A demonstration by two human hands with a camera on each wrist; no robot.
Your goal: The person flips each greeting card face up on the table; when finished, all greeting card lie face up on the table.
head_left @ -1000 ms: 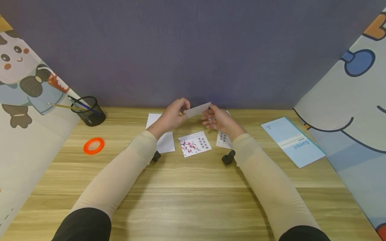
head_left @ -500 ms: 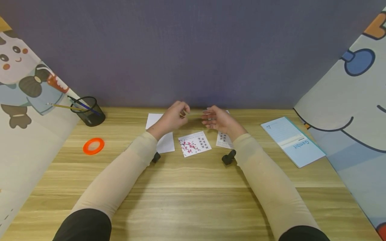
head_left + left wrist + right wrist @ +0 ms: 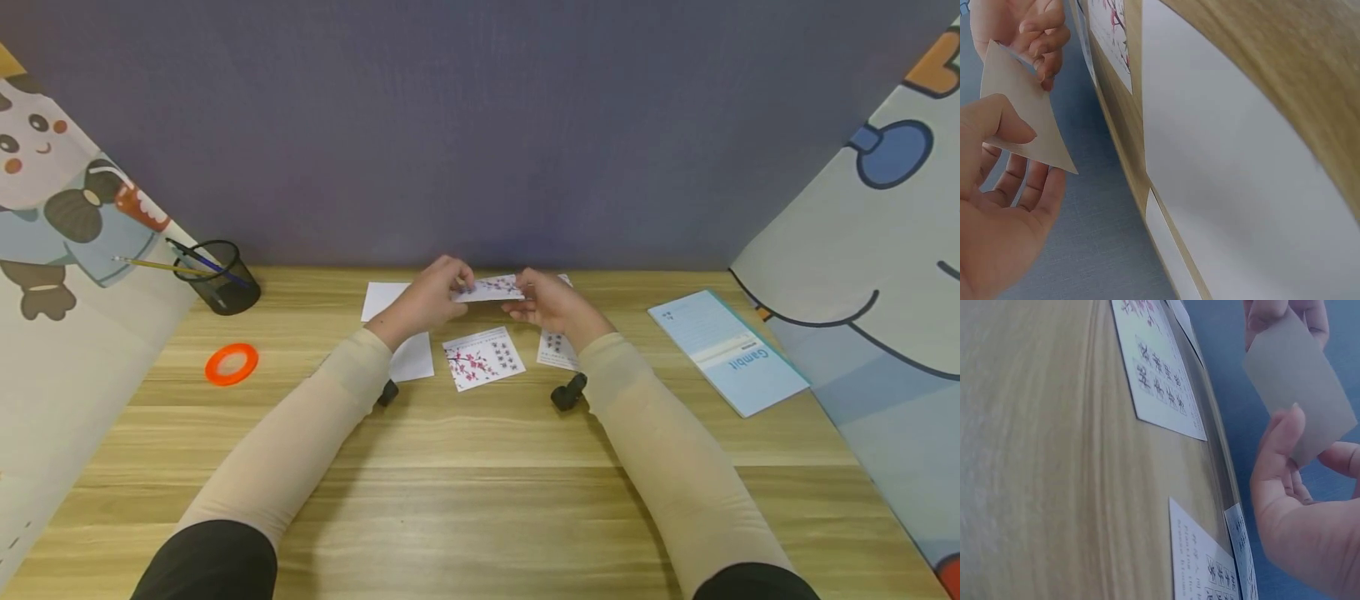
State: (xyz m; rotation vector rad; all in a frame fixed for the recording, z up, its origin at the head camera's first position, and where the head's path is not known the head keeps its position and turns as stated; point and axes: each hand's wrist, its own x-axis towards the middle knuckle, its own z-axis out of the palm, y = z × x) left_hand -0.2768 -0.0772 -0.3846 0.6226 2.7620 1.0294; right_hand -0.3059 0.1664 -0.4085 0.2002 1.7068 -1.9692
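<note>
A small card (image 3: 491,288) printed with blossoms hangs above the table near the far edge. At its left end my left hand (image 3: 427,293) pinches it between thumb and fingers. The right hand (image 3: 558,305) pinches the other end. Both wrist views show the card's plain back (image 3: 1304,387), with a thumb lying on it. On the table just below the hands is a card (image 3: 485,358) with pink blossoms and dark characters. White paper pieces (image 3: 412,357) lie beside the left wrist. Another printed card (image 3: 557,348) is partly hidden under the right hand.
A black mesh pen cup (image 3: 228,287) with pens and a pencil stands at the back left. In front of it lies an orange ring (image 3: 232,364). A light blue notebook (image 3: 727,354) lies at the right. A dark partition (image 3: 480,133) rises behind the table.
The held card has turned from its plain side, through a moment when it was not visible in the head view, to its blossom print. The hands have stayed nearly in place.
</note>
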